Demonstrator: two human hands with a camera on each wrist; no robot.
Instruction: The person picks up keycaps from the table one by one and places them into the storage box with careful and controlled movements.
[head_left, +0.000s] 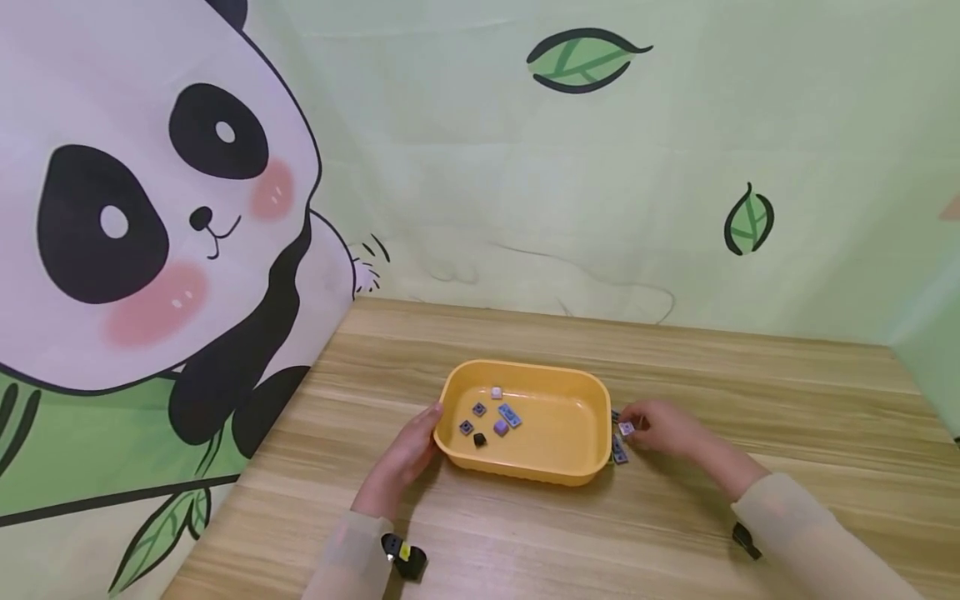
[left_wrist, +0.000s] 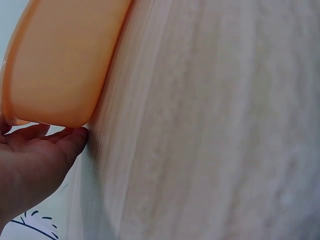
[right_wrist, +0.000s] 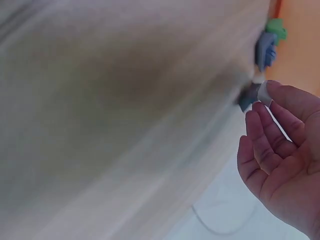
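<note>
A yellow tub [head_left: 558, 454] stands on the wooden table. My left hand [head_left: 405, 458] rests against its left end; in the left wrist view the fingers [left_wrist: 72, 142] touch the outer wall. Beyond the tub's right end, my right hand [head_left: 663, 427] pinches a small pale purple toy brick [head_left: 627, 428] between thumb and finger. Close beside that hand lie a blue-grey brick [head_left: 619, 451] and, in the right wrist view, a green brick [right_wrist: 276, 30]. Inside the tub are several small bricks, among them a black one [head_left: 480, 440], a blue one [head_left: 510, 416] and a purple one [head_left: 501, 427].
The wooden table [head_left: 675, 533] runs back to a pale green cloth wall [head_left: 465, 167] printed with leaves. A large panda print [head_left: 225, 250] covers the left side. Black wrist cameras [head_left: 405, 557] are strapped near both sleeves.
</note>
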